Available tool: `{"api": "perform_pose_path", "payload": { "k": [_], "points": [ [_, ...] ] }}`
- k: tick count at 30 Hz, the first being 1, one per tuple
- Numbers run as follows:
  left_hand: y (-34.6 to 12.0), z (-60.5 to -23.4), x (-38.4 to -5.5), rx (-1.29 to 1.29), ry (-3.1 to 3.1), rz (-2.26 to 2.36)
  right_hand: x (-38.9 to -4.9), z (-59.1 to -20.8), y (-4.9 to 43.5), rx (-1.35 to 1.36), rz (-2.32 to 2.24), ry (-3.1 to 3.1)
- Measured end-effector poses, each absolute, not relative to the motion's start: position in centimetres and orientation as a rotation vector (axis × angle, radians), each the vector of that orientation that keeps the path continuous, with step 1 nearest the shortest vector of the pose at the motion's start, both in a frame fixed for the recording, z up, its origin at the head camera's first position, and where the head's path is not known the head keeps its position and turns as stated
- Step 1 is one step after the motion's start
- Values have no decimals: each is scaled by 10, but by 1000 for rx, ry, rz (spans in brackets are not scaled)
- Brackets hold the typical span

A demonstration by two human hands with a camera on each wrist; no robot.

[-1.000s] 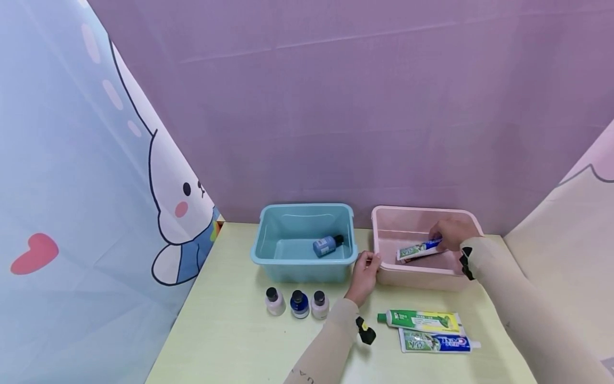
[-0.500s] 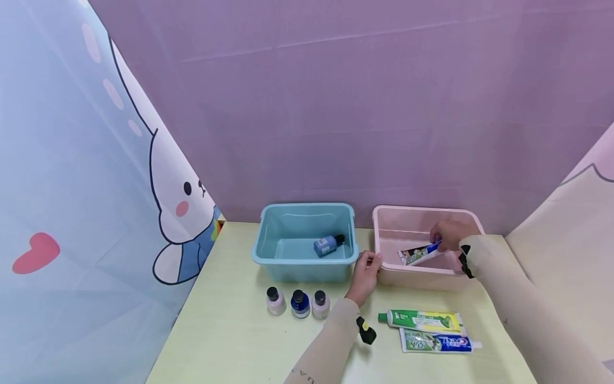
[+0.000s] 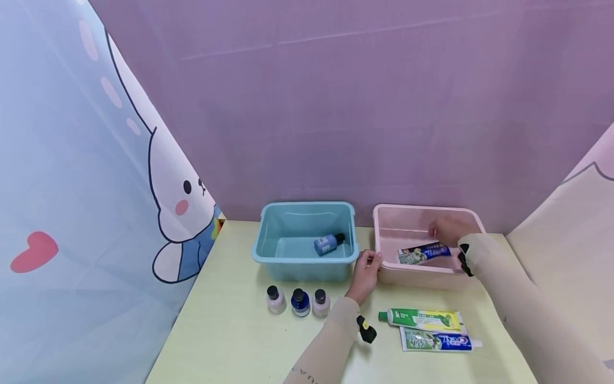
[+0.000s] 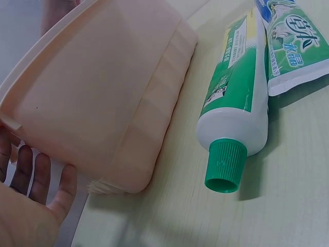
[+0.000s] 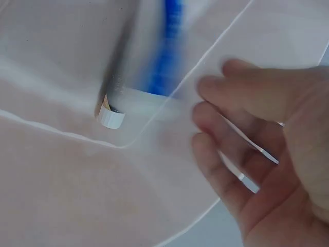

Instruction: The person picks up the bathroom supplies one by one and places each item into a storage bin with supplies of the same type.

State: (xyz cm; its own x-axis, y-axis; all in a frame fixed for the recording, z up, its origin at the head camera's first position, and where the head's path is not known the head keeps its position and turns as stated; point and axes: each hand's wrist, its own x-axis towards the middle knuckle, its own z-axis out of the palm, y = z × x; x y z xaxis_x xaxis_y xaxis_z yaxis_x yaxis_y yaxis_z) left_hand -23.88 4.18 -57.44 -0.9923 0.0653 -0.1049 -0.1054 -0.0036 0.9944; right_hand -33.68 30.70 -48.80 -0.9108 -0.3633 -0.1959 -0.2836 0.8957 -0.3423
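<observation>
Right hand point(image 3: 450, 230) is empty, fingers loose, beside a blue tube point(image 3: 424, 253) lying in the pink bin point(image 3: 422, 275), left hand point(image 3: 364, 277) gripping its rim; one bottle point(image 3: 326, 245) is in the blue bin point(image 3: 304, 271), so three bottles point(image 3: 300, 304) and two tubes point(image 3: 424, 320) left on the bench point(image 3: 230, 341) lol

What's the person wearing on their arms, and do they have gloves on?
The left sleeve and right sleeve are long and cream-coloured; the left has dark lettering. Near each wrist is a black piece, the left one with a yellow mark. No gloves: left hand and right hand are bare.
</observation>
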Motion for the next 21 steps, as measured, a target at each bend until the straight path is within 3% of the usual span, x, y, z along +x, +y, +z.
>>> {"api": "perform_pose_path", "payload": {
  "k": [16, 21],
  "points": [
    [42, -576, -237, -31, 2130, 2151, -323, -469, 315, -677, -415, 2848],
    [41, -575, -237, -27, 2136, 2151, -313, -460, 315, -602, -492, 2860]
  ]
}}
